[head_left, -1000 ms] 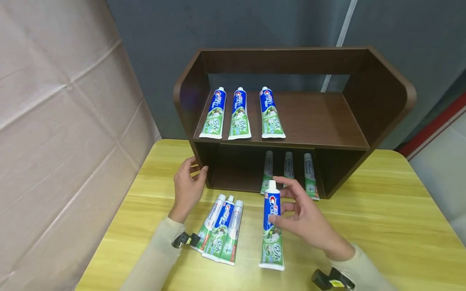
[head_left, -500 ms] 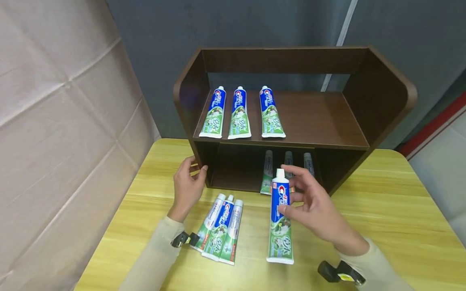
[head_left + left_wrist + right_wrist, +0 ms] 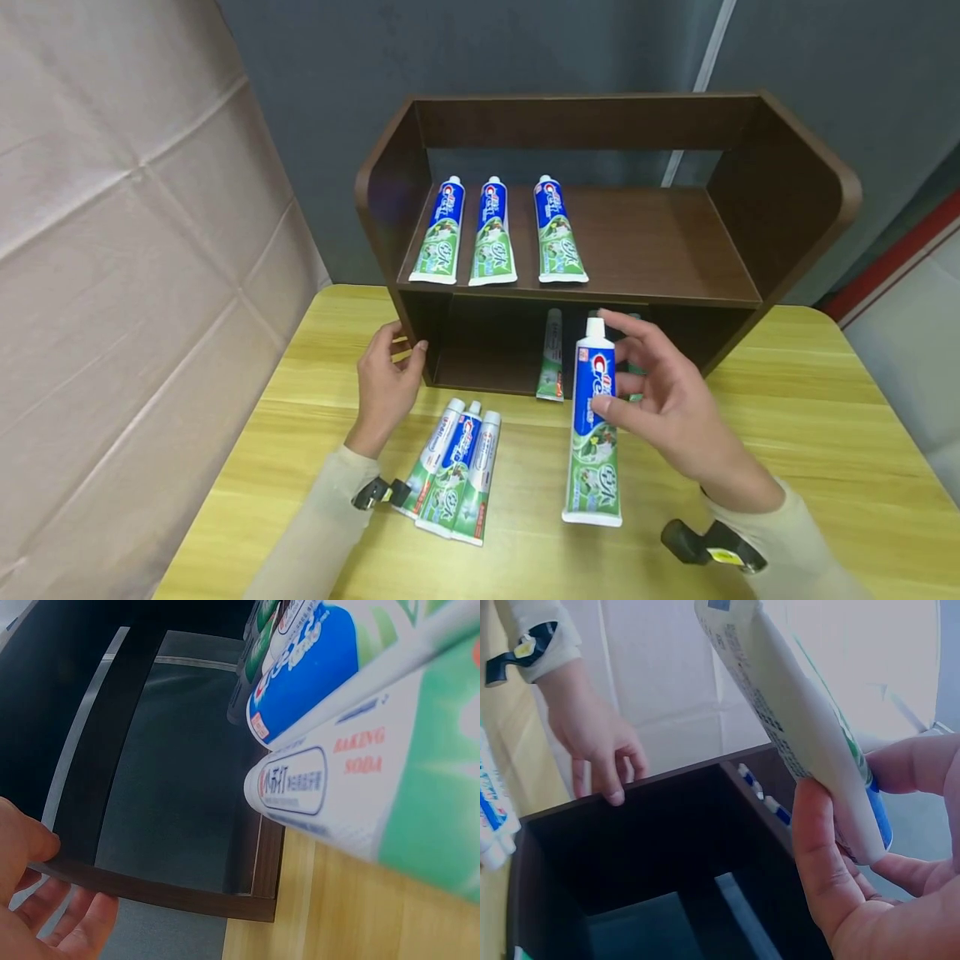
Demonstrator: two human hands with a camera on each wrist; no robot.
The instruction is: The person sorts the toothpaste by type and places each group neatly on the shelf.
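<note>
My right hand pinches a blue and green Crest toothpaste tube, cap up, in front of the shelf's lower level. In the right wrist view the tube's pale printed back faces the camera, between thumb and fingers. My left hand grips the left side panel of a dark brown shelf; in the left wrist view its thumb and fingers lie on either side of the panel edge. Three Crest tubes lie spaced on the upper level. Below, a grey and green tube shows; others are mostly hidden behind my right hand.
Three overlapping toothpaste tubes, two whitish and one blue, lie on the yellow wooden table by my left wrist. A light quilted wall covering stands at left, a dark grey curtain behind the shelf.
My right hand has moved right and upward with the held tube, now covering more of the lower-level tubes. The left hand keeps its grip on the panel.
</note>
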